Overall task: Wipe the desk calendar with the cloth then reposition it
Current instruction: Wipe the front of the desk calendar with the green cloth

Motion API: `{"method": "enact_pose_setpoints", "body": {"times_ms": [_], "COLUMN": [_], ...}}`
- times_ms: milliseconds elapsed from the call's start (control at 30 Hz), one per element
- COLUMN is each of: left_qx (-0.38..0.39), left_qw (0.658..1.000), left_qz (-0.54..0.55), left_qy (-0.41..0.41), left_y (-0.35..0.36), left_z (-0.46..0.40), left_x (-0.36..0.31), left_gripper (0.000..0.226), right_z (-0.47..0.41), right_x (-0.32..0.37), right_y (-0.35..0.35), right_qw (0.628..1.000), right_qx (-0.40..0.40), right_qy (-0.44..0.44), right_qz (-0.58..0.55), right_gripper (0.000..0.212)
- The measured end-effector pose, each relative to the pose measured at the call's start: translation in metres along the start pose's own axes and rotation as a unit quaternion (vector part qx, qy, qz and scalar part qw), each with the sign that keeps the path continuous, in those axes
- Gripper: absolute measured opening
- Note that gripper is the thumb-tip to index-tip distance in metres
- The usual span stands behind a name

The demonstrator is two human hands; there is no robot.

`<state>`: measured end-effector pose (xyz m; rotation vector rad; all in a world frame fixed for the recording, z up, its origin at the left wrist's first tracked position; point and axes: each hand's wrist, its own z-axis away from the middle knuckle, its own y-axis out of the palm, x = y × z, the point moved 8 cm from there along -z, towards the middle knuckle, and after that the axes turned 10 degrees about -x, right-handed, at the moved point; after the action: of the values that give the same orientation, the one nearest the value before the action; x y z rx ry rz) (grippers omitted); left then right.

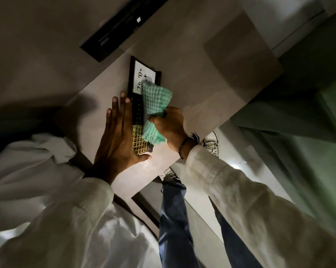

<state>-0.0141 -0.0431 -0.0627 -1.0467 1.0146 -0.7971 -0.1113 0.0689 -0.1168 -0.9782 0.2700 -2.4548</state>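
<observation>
My left hand (117, 136) lies flat, fingers spread, steadying the calendar (139, 93) on the bench (211, 89). My right grip (171, 124) is clamped on the cloth (156, 97) (green, waffle-textured), pressing it on the calendar.

the cloth (156, 97) is mint green with a small waffle check pattern. the desk calendar (139, 113) has a black frame, a white panel with black script letters, a black grid part in the middle, and a gold grid with dark squares at its near end. the table (211, 89) is pale beige with fine wood grain. the sleeves (231, 180) are white, the trousers (173, 219) dark blue, the shoes (211, 144) white.
</observation>
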Motion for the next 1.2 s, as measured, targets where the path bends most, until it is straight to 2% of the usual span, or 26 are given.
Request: {"method": "enact_pose_setpoints", "body": {"times_ms": [67, 133, 233, 400, 500, 567, 733, 867, 1000, 1200], "left_qx": [0.001, -0.005, -0.003, -0.006, -0.002, -0.007, -0.016, -0.025, -0.031, -0.051], "left_qw": [1.000, 1.000, 1.000, 1.000, 1.000, 1.000, 1.000, 1.000, 0.999, 0.999], "left_qz": [0.004, 0.010, 0.010, 0.009, 0.006, 0.001, -0.001, -0.006, -0.004, -0.005], "left_qy": [-0.002, -0.007, -0.007, 0.003, -0.007, -0.002, 0.004, 0.002, 0.008, 0.008], "left_y": [0.000, 0.000, 0.000, 0.003, 0.005, 0.005, 0.003, 0.003, 0.001, 0.001], "left_z": [0.001, 0.000, 0.000, 0.001, 0.001, 0.001, 0.000, -0.001, 0.000, -0.002], "left_x": [0.000, 0.002, 0.004, 0.004, 0.009, 0.009, 0.006, 0.007, 0.005, 0.004], "left_gripper": [0.158, 0.153, 0.153, 0.157, 0.161, 0.160, 0.153, 0.149, 0.144, 0.138], "right_z": [-0.008, -0.007, 0.000, -0.006, 0.002, 0.008, -0.004, 0.006, -0.004, -0.006], "right_x": [0.005, 0.012, 0.009, 0.008, 0.009, 0.004, 0.009, 0.010, 0.001, 0.020], "right_y": [-0.001, 0.003, 0.008, 0.001, 0.010, 0.011, 0.003, 0.013, 0.002, 0.013], "right_qw": [1.000, 0.999, 0.999, 0.999, 1.000, 0.999, 0.997, 0.997, 0.997, 0.996], "right_qx": [-0.026, -0.038, -0.027, -0.038, -0.009, 0.006, -0.067, -0.044, -0.063, -0.060], "right_qy": [-0.004, -0.014, -0.030, -0.027, -0.024, -0.028, -0.025, -0.059, -0.045, -0.061], "right_qz": [-0.002, -0.015, -0.001, 0.017, -0.015, -0.024, -0.026, -0.036, 0.022, -0.019], "right_gripper": [0.015, 0.004, 0.018, 0.015, 0.016, 0.016, 0.011, 0.014, 0.012, 0.015]}}
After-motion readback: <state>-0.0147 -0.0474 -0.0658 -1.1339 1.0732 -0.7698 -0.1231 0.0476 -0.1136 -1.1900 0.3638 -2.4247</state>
